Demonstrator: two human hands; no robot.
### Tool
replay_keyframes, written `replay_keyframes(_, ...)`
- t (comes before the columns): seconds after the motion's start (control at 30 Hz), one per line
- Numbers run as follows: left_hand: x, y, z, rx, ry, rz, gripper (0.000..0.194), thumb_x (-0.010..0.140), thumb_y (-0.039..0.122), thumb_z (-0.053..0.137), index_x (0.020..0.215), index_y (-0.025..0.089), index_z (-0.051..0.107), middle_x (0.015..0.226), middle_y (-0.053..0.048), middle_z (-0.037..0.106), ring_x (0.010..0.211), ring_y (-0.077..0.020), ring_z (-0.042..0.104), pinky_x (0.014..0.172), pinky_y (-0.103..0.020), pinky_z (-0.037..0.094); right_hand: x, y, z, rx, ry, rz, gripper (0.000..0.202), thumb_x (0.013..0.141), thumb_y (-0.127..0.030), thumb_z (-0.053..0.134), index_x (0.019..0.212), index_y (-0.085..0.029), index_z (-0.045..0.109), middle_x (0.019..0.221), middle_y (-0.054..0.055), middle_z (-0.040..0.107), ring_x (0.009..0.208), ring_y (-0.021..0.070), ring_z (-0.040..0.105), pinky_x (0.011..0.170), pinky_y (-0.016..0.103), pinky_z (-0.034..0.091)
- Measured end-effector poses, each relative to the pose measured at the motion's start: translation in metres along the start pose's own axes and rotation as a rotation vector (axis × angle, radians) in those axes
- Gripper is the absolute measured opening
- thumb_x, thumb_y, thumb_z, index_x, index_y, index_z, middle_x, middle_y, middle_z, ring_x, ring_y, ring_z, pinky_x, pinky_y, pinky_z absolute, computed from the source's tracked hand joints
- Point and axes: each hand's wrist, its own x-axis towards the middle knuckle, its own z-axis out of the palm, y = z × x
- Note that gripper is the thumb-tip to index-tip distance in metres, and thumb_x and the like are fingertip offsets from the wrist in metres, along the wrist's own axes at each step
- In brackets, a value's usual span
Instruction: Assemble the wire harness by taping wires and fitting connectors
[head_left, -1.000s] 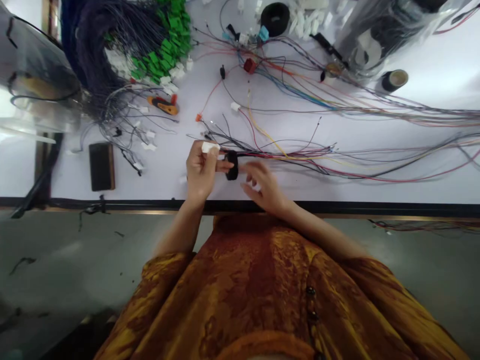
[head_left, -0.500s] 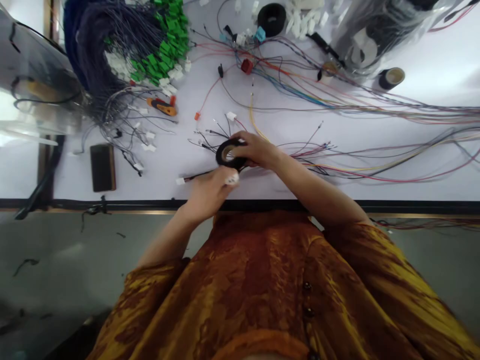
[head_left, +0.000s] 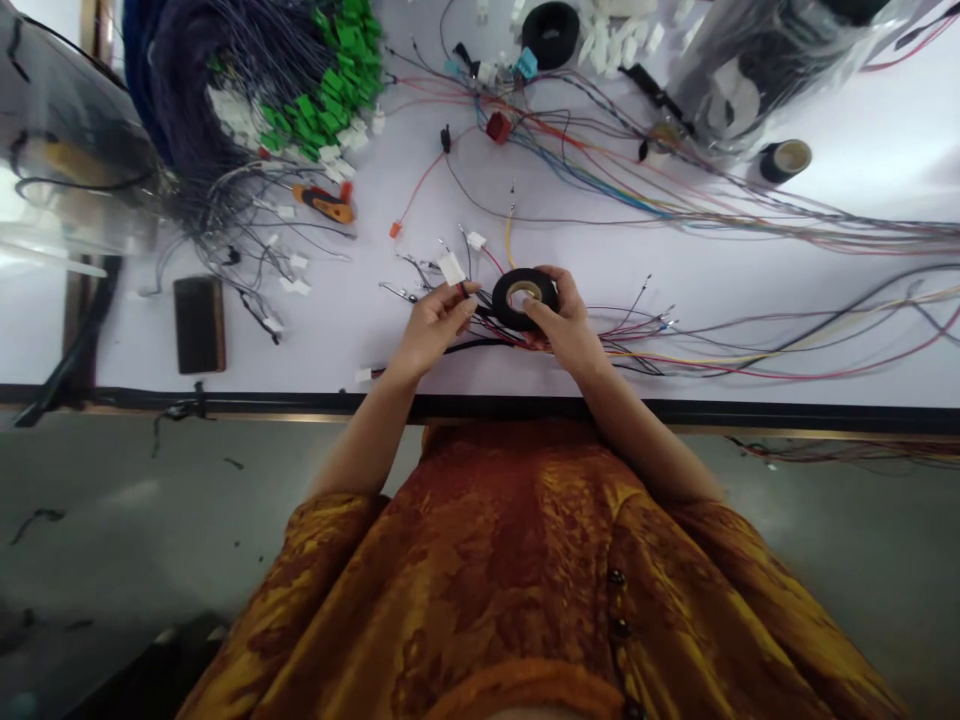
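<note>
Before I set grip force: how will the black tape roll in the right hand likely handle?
The black tape roll is probably firm, being wound around a tan core. Its round outline suggests it could roll if set on edge. It seems light enough for one hand, as only the right hand grips it.

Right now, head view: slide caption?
Left grip on wires near a white connector; right grip on a black tape roll.

2 forearms (head_left: 365,435) angle inward, left fingers (head_left: 455,320) pinched, right fingers (head_left: 568,289) apparently curled.
</note>
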Motion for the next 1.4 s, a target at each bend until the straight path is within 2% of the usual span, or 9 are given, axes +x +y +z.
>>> replay_keyframes(0.2, 0.012, 0.017, 0.003, 0.198, 0.045, -0.005, 0.023, 0.088, 0.036, 0.067, 0.073, 0.019, 0.061, 0.056, 0.004, 0.056, 0.032, -0.0048, 0.039, 0.034, -0.020, 0.027, -0.046, 0.021, 0.016, -0.214, -0.001, -0.228, 0.074, 0.091, -0.046, 0.062, 0.154, -0.030, 0.028, 0.109, 0.009, 0.066, 0.065, 0.0145, 0.062, 0.057, 0.032, 0.058)
replay_keyframes(0.33, 0.005, 0.037, 0.010, 0.358, 0.018, 0.049, 0.022, 0.093, 0.037, 0.060, 0.082, 0.018, 0.063, 0.073, 0.000, 0.069, 0.044, -0.0084, 0.057, 0.041, -0.020, 0.039, -0.061, 0.028, 0.031, -0.371, -0.219, -0.366, 0.046, 0.091, -0.045, 0.061, 0.130, -0.020, 0.057, 0.109, 0.012, 0.068, 0.070, 0.0145, 0.062, 0.069, 0.033, 0.059)
replay_keyframes(0.6, -0.033, 0.041, 0.013, 0.706, -0.171, 0.483, 0.024, 0.098, 0.036, 0.049, 0.092, 0.020, 0.066, 0.110, -0.010, 0.074, 0.104, -0.0224, 0.070, 0.095, -0.038, 0.056, 0.007, -0.001, 0.025, 0.008, 0.003, 0.069, 0.050, 0.087, -0.053, 0.065, 0.124, -0.025, 0.045, 0.080, -0.002, 0.057, 0.051, 0.0073, 0.046, 0.041, 0.020, 0.038)
replay_keyframes(0.77, -0.014, 0.007, 0.012, 0.325, 0.185, 0.151, 0.039, 0.096, 0.058, 0.053, 0.095, 0.020, 0.061, 0.074, -0.001, 0.070, 0.049, -0.0100, 0.061, 0.049, -0.022, 0.047, -0.021, 0.001, 0.018, -0.078, 0.103, -0.008, 0.075, 0.090, -0.053, 0.062, 0.151, -0.032, 0.025, 0.086, 0.002, 0.059, 0.055, 0.0120, 0.055, 0.042, 0.022, 0.041)
replay_keyframes(0.93, 0.013, 0.009, 0.012, 0.180, 0.150, 0.062, 0.047, 0.089, 0.067, 0.059, 0.091, 0.020, 0.056, 0.068, 0.003, 0.065, 0.034, -0.0036, 0.044, 0.039, -0.019, 0.034, -0.076, 0.023, 0.026, -0.251, 0.076, -0.199, 0.074, 0.089, -0.044, 0.063, 0.154, -0.031, 0.030, 0.127, 0.014, 0.060, 0.082, 0.0208, 0.066, 0.058, 0.032, 0.055)
replay_keyframes(1.03, 0.015, 0.027, 0.010, 0.173, 0.084, 0.025, 0.044, 0.090, 0.063, 0.061, 0.094, 0.020, 0.057, 0.071, 0.001, 0.065, 0.041, -0.0068, 0.053, 0.044, -0.021, 0.041, -0.087, 0.031, 0.031, -0.304, -0.165, -0.264, 0.051, 0.090, -0.033, 0.060, 0.140, -0.026, 0.049, 0.122, 0.013, 0.064, 0.079, 0.0183, 0.066, 0.066, 0.034, 0.057)
replay_keyframes(1.13, 0.000, 0.043, 0.014, 0.306, -0.012, 0.059, 0.033, 0.095, 0.051, 0.059, 0.106, 0.020, 0.059, 0.083, -0.003, 0.069, 0.061, -0.0130, 0.067, 0.057, -0.023, 0.051, -0.073, 0.026, 0.031, -0.270, -0.165, -0.294, 0.021, 0.094, -0.036, 0.055, 0.108, -0.022, 0.062, 0.098, 0.007, 0.068, 0.075, 0.0150, 0.064, 0.068, 0.031, 0.055)
replay_keyframes(1.23, -0.021, 0.050, 0.021, 0.664, -0.124, 0.190, 0.025, 0.096, 0.033, 0.059, 0.117, 0.020, 0.061, 0.099, -0.008, 0.072, 0.086, -0.0209, 0.072, 0.071, -0.028, 0.055, -0.041, 0.014, 0.025, -0.109, 0.003, -0.155, 0.029, 0.095, -0.049, 0.054, 0.108, -0.022, 0.054, 0.088, 0.003, 0.064, 0.064, 0.0118, 0.060, 0.056, 0.025, 0.050)
replay_keyframes(1.4, -0.040, 0.043, 0.021, 1.109, -0.155, 0.375, 0.026, 0.094, 0.014, 0.048, 0.113, 0.018, 0.065, 0.100, -0.012, 0.074, 0.091, -0.0263, 0.070, 0.079, -0.037, 0.054, 0.004, -0.005, 0.009, 0.019, -0.276, 0.164, 0.041, 0.086, -0.051, 0.067, 0.111, -0.021, 0.053, 0.070, -0.004, 0.058, 0.045, 0.0078, 0.044, 0.038, 0.022, 0.032)
